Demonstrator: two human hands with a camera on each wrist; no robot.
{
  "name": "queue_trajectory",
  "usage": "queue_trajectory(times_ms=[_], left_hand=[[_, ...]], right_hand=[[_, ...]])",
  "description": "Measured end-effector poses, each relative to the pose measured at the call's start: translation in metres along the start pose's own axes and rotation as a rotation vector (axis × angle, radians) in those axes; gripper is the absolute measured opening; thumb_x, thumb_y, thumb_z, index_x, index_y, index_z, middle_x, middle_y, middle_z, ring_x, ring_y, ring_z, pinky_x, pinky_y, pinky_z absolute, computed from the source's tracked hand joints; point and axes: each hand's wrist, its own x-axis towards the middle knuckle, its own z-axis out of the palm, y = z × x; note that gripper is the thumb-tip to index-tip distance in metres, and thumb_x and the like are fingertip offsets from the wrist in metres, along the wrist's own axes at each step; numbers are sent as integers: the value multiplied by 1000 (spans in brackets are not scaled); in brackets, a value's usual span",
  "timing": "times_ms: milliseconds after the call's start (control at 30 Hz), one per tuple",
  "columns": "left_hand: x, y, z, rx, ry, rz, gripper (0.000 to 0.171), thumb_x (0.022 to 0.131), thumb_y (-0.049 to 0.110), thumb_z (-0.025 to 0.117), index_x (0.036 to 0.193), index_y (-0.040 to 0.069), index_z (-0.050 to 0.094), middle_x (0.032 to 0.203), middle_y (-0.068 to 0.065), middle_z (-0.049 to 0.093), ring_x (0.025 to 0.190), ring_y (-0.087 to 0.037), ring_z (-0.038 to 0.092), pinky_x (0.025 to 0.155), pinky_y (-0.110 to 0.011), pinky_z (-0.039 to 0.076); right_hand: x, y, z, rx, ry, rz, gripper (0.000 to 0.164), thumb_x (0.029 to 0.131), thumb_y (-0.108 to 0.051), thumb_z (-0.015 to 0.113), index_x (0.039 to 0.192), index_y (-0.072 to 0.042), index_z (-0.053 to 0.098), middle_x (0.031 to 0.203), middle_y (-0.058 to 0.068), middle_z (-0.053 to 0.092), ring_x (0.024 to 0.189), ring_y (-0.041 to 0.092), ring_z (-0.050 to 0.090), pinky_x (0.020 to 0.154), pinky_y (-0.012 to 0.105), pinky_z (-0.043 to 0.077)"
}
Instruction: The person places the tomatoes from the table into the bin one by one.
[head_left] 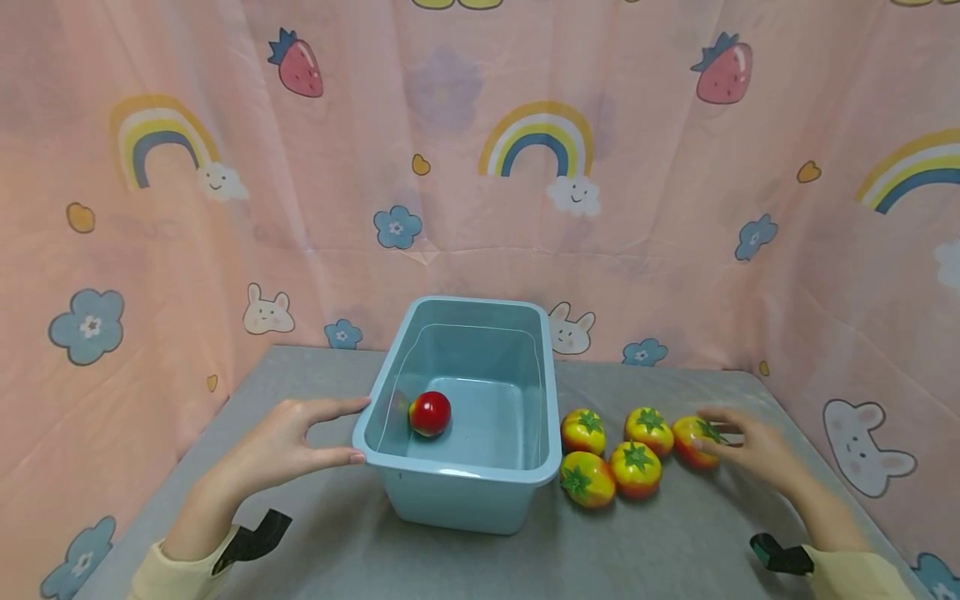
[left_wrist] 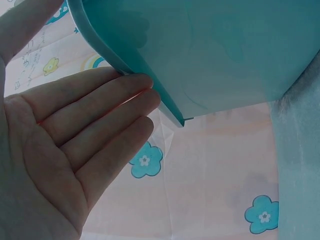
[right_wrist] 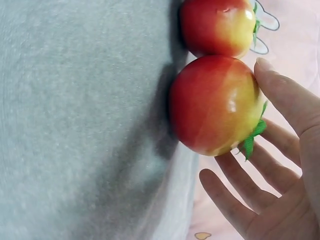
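Note:
A light blue plastic bin point(head_left: 465, 500) stands on the grey-covered table, with one red tomato point(head_left: 431, 414) lying inside it at the left. My left hand point(head_left: 273, 437) is at the bin's left side, its thumb and index fingertips right at the rim. In the left wrist view the fingers point(left_wrist: 107, 107) lie nearly straight along that rim. Over at the right, my right hand point(head_left: 757, 450) reaches around the rightmost tomato point(head_left: 692, 442), which rests on the table. Its thumb tip is at one side of this red-and-yellow tomato point(right_wrist: 212, 105), and the loosely spread fingers are partly hidden behind it.
Several more red-and-yellow tomatoes with green leafy tops, such as the nearest one point(head_left: 587, 481), cluster between the bin and my right hand. The grey cloth point(head_left: 315, 533) covers the table. A pink patterned curtain point(head_left: 337, 150) hangs behind and along both sides.

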Motion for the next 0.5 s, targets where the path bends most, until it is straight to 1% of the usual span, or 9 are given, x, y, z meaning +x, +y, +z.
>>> queue_trajectory(times_ms=[300, 500], left_hand=[[0, 0, 0, -6, -2, 0, 66, 75, 58, 70, 128, 21, 61, 125, 10, 62, 116, -14, 61, 91, -40, 53], [0, 1, 0, -5, -8, -5, 66, 75, 59, 70, 128, 21, 61, 125, 10, 62, 116, -14, 61, 91, -41, 53]], right_hand=[[0, 1, 4, 18, -13, 12, 72, 83, -51, 67, 132, -1, 50, 130, 28, 52, 110, 49, 54, 81, 64, 47], [0, 0, 7, 32, -47, 42, 75, 84, -52, 65, 135, -1, 46, 134, 30, 48, 110, 53, 52, 80, 63, 48]])
